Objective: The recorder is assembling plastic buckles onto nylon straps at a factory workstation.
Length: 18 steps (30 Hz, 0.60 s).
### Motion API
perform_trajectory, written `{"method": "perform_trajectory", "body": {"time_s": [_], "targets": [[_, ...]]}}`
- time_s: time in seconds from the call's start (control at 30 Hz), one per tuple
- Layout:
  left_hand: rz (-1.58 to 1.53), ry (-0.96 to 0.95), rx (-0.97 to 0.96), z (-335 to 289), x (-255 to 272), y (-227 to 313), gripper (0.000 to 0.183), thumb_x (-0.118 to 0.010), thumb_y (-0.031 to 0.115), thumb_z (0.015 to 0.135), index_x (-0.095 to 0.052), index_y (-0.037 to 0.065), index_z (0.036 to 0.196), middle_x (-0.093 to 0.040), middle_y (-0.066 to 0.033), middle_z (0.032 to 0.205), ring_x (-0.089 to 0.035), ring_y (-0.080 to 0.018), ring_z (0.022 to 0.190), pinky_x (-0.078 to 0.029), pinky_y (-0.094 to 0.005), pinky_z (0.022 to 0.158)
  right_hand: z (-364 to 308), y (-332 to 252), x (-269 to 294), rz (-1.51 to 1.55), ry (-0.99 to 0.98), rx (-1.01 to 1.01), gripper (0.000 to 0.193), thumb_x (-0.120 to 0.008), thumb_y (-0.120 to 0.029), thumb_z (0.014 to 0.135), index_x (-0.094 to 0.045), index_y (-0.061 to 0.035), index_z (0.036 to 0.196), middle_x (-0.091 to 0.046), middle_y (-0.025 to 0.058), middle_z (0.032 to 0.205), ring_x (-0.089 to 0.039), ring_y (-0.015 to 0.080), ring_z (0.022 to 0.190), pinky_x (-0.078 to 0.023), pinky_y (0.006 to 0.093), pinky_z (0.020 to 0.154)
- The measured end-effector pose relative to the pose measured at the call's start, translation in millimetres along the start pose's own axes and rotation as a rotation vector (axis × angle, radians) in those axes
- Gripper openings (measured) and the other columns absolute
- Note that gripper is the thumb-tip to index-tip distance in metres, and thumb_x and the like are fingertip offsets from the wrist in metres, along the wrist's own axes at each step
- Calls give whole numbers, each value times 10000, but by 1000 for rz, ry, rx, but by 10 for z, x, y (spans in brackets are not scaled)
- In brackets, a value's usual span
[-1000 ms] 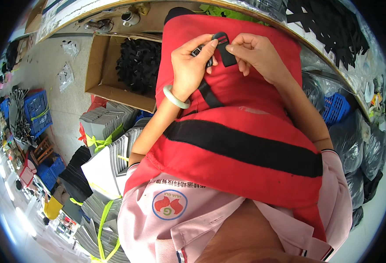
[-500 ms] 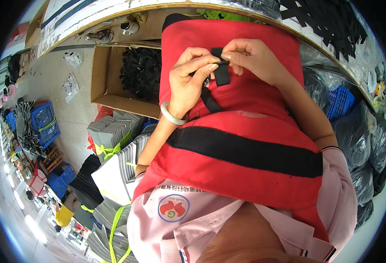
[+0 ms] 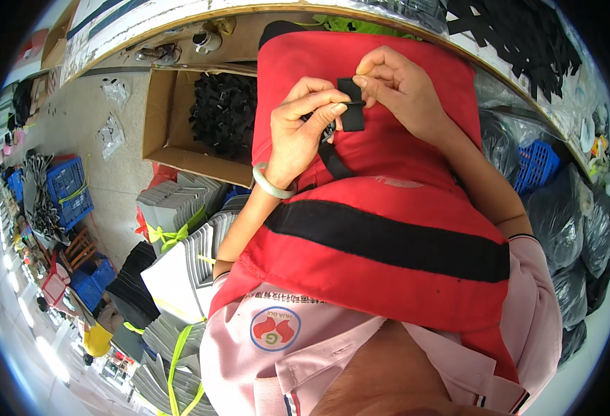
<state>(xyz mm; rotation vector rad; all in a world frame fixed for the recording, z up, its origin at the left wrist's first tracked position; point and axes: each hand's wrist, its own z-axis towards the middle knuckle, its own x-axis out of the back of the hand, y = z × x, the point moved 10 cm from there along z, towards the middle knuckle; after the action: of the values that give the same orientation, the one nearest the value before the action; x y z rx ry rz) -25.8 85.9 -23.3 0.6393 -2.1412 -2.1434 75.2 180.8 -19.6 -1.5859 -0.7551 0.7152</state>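
A short piece of black webbing strap (image 3: 352, 118) is held up over my lap, its upper part rising above a thin dark crosspiece at its middle. My left hand (image 3: 305, 125), with a pale bangle at the wrist, is closed and pinches the strap at that crosspiece between thumb and forefinger. Something small and dark shows under its fingers, too hidden to name. My right hand (image 3: 403, 90) is closed too, thumb and forefinger pinching the strap's upper right corner. Beneath both hands lies the red apron (image 3: 416, 156), a black band across it.
An open cardboard box (image 3: 168, 149) of short black strap pieces stands left of my lap. Grey sheets (image 3: 180, 201) tied with green ribbon are stacked below it. The worktable (image 3: 277, 5) edge runs along the top, with black strips (image 3: 519, 41). Dark plastic bags (image 3: 558, 222) sit at right.
My right hand has moved up and slightly right, from the crosspiece to the strap's upper corner. More of the strap's upper part shows. My left hand has barely moved.
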Motion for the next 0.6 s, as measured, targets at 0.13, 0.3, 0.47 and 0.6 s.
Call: {"method": "perform_trajectory", "body": {"time_s": [0.13, 0.3, 0.47, 0.6], "targets": [[-33, 5, 35, -27, 16, 13, 102, -629, -58, 863, -684, -54, 949, -569, -64, 978, -599, -97, 661, -454, -193, 489, 48, 75, -39, 46, -31, -27, 95, -595, -83, 932, -535, -25, 976, -605, 19, 809, -585, 68, 726, -486, 223, 655], [201, 19, 79, -151, 322, 240, 126, -614, -84, 845, -698, -31, 922, -599, -60, 949, -593, -85, 620, -436, -185, 475, 285, 465, -397, 110, -191, -127, 154, -596, -81, 928, -525, -14, 1047, -649, 64, 899, -630, 109, 801, -508, 232, 709], [377, 583, -75, -525, 1570, 594, 275, -600, 28, 913, -610, 48, 1187, -635, -36, 927, -553, -79, 564, -395, -192, 424, 322, 370, -609, -90, -234, 50, 374, -610, -199, 935, -493, -40, 1253, -632, 124, 1016, -620, 151, 912, -504, 291, 801], [269, 560, 132, -572, 1432, 328, 216, -548, 131, 967, -644, 50, 1142, -639, -22, 861, -551, -75, 530, -383, -190, 412, 257, 389, -705, -170, -323, -81, 251, -597, -189, 936, -592, -20, 1120, -647, 77, 939, -599, 103, 792, -489, 240, 700]]}}
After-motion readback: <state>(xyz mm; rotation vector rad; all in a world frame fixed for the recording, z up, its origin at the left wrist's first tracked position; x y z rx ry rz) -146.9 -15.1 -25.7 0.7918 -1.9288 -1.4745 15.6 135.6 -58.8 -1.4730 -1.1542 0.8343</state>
